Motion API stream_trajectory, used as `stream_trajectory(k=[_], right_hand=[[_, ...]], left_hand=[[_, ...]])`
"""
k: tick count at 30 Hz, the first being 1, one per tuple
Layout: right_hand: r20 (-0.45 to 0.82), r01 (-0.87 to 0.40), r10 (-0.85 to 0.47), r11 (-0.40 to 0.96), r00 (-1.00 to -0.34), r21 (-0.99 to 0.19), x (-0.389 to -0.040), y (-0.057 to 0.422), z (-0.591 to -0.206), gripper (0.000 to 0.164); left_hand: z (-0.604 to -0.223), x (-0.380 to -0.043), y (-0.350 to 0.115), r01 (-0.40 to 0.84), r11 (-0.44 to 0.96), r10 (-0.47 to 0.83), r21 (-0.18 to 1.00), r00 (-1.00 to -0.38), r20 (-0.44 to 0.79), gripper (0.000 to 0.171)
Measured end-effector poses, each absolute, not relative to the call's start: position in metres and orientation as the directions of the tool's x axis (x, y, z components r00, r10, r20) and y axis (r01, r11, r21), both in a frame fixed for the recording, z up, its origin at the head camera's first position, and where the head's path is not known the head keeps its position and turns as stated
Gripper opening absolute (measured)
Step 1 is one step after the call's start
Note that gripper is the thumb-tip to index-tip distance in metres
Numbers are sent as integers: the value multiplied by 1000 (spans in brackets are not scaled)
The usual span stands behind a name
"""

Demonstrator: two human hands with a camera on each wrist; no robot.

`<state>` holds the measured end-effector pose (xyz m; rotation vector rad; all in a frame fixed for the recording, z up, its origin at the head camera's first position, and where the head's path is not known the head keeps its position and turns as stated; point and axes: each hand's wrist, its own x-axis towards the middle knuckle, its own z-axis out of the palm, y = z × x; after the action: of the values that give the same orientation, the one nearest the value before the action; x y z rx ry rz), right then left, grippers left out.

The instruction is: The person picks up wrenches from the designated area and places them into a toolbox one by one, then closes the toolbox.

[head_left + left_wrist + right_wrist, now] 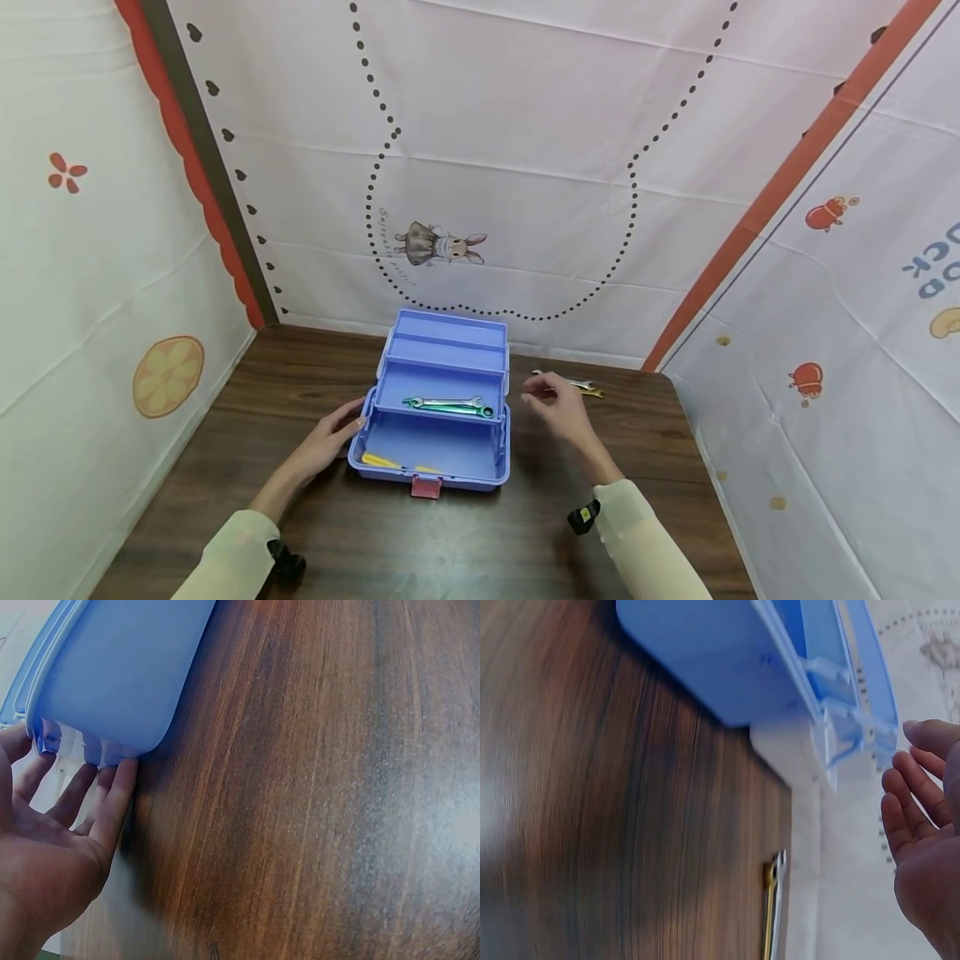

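Observation:
A blue toolbox stands with its lid and tray raised. On the tray lie a silver wrench and a green wrench. Yellow-handled tools, partly hidden by the front wall, lie in the bottom. My left hand rests against the box's left end, thumb at the rim, fingertips touching the outer wall. To the right of the box, my right hand hovers with loosely bent fingers, holding nothing. Behind it on the table are a silver wrench and a gold-coloured wrench, both partly covered by the hand.
The dark wooden table extends in front of the box and to both sides. Printed white cloth hangs behind the table and along its sides. A pink latch sticks out from the box's front.

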<state>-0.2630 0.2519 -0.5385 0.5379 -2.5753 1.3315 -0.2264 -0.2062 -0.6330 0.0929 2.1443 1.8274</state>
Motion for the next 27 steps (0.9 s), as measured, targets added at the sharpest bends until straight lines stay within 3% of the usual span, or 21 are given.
stream_trajectory(k=[10, 21, 27], right_hand=[[341, -377, -179, 599, -923, -706, -282, 291, -552, 24], [215, -211, -81, 686, -973, -696, -303, 323, -564, 28], [200, -191, -72, 708, -977, -680, -313, 328, -570, 28]], left_hand=[[-636, -225, -206, -167, 181, 248, 969, -946, -210, 65], [-633, -229, -202, -169, 180, 269, 969, -939, -213, 69], [-633, -228, -204, -172, 186, 248, 967, -945, -216, 69]])
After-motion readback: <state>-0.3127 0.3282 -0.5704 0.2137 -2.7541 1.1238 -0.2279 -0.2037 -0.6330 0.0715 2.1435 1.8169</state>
